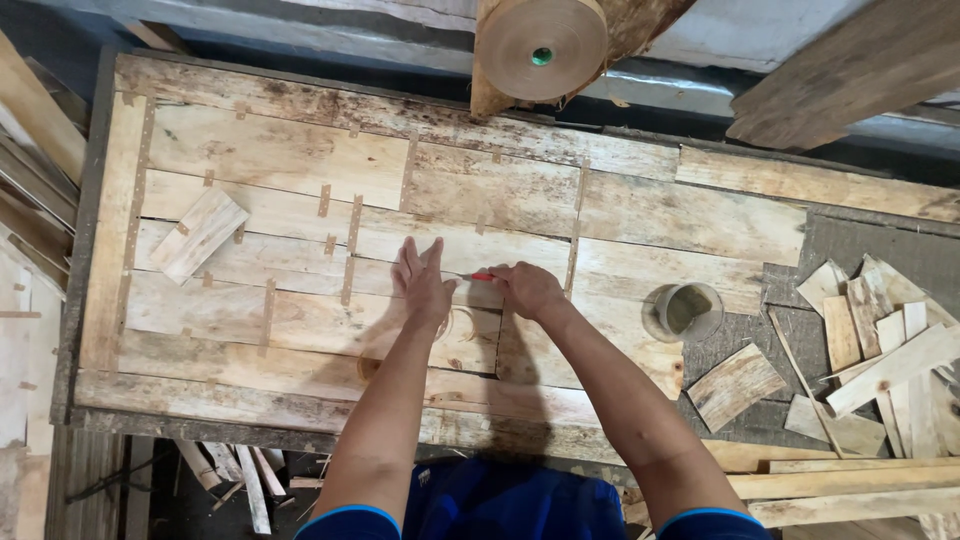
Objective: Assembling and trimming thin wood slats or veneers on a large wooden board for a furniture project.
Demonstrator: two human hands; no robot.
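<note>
A large sheet of pale wood veneer strips (300, 160), joined with short bits of brown tape, covers the workbench. My left hand (422, 282) lies flat on the sheet near its middle, fingers spread. Just to its right, my right hand (527, 288) is closed on a small red-handled cutter (480, 277) whose tip points left toward the left hand, at a seam between strips. A loose veneer offcut (198, 234) lies on the sheet at the left.
A big roll of brown paper tape (541, 44) hangs at the bench's far edge. A small round container (688, 309) stands right of my hands. Several veneer scraps (880, 350) are heaped at the right. Wood strips lean at the left edge (35, 200).
</note>
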